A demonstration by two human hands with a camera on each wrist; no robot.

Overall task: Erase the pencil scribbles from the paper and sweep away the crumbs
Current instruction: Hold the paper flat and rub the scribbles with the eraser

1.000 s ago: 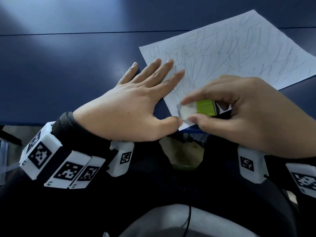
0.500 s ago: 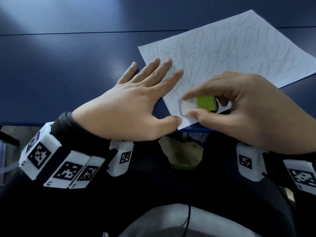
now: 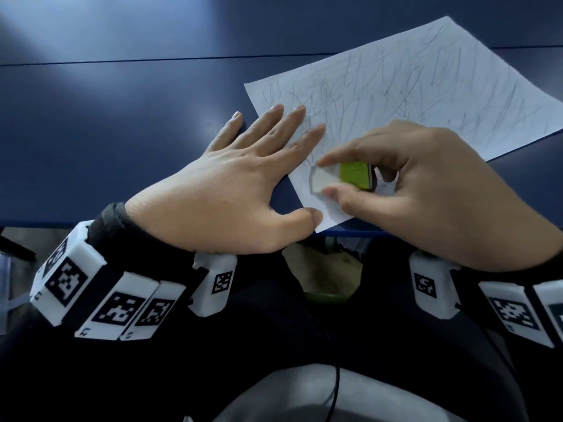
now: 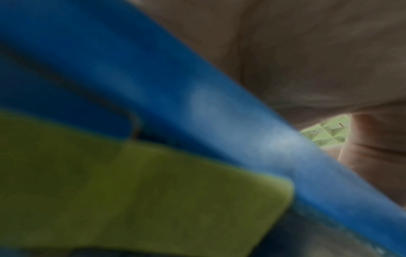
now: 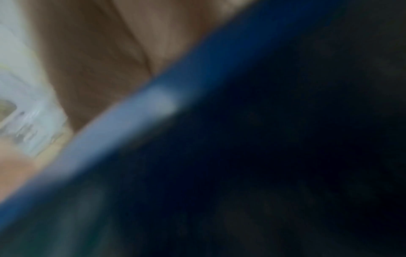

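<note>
1. A white paper [image 3: 411,95] lies on the dark blue table [image 3: 122,132]. It sits at a slant, with its near corner right at the table's front edge.
2. Grey pencil scribbles [image 3: 380,86] cover most of the sheet.
3. The left hand [image 3: 231,190] lies flat with its fingers straight and spread. It holds nothing.
4. Three of its fingers [image 3: 300,117] and the tip of its thumb rest on the left part of the paper, pressing it down. The little finger lies on the bare table just beside the sheet.
5. The right hand [image 3: 426,190] pinches an eraser [image 3: 341,178] between the pointing finger on top and the thumb below. The other fingers are curled in behind it.
6. The eraser has a white end and a green sleeve with a dark edge. The white end touches the paper near the near corner, just beside the left hand's first finger.
7. I cannot make out any crumbs on the sheet.
8. Both wrists wear white blocks [image 3: 100,296] with black square patterns, over black sleeves.
9. The left wrist view is blurry. It shows the blue table edge [image 4: 219,121], something green below it, and skin.
10. The right wrist view is blurry too, with the blue table edge [image 5: 136,121] and skin above it.
</note>
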